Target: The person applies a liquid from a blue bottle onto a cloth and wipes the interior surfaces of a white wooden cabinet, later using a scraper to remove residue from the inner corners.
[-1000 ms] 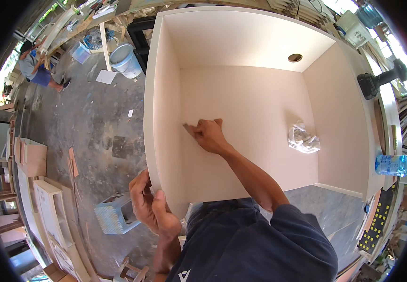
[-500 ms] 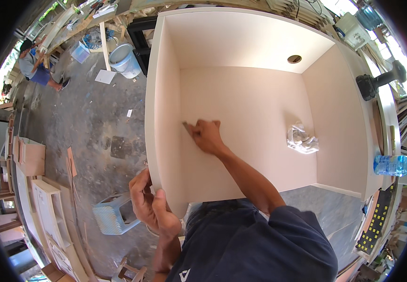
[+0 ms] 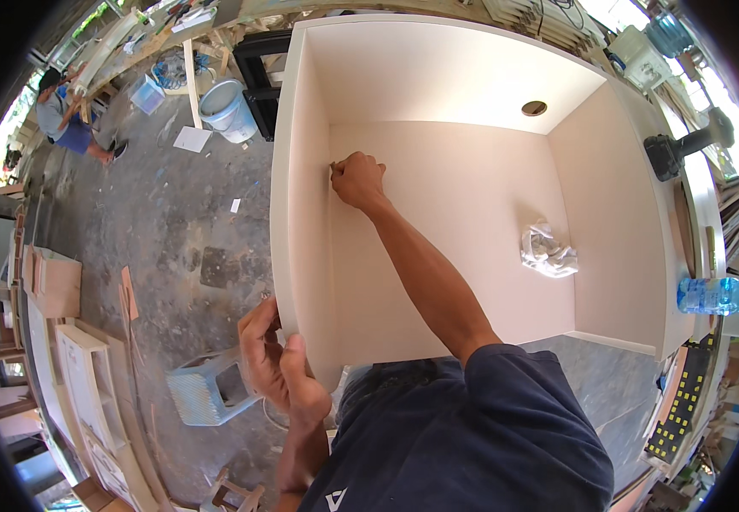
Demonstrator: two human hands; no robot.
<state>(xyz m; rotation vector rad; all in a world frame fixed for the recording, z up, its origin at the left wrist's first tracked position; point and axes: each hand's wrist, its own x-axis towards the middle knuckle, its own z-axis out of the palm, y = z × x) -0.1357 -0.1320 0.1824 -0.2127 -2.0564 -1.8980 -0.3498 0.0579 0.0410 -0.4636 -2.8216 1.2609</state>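
Note:
A large white open cabinet box [image 3: 455, 196] lies before me, with a round hole in its far wall. My left hand [image 3: 282, 363] grips the near end of its left side panel, thumb on the inner side and fingers round the outside. Deep inside, my right hand [image 3: 358, 181] is closed at the corner where the left wall meets the bottom. Its fingertips touch that seam; whatever they pinch is small and mostly hidden. A crumpled white cloth [image 3: 549, 252] lies inside, near the right wall.
A black cordless drill [image 3: 681, 149] and a clear plastic bottle [image 3: 715, 296] are beyond the right wall. On the floor at left stand a light blue stool [image 3: 203, 392] and a bucket [image 3: 227, 113]. A person [image 3: 66, 119] works at the far-left bench.
My right hand has moved away from me along the left inner corner, its arm reaching farther. The left hand keeps its grip on the panel; the cloth stays put.

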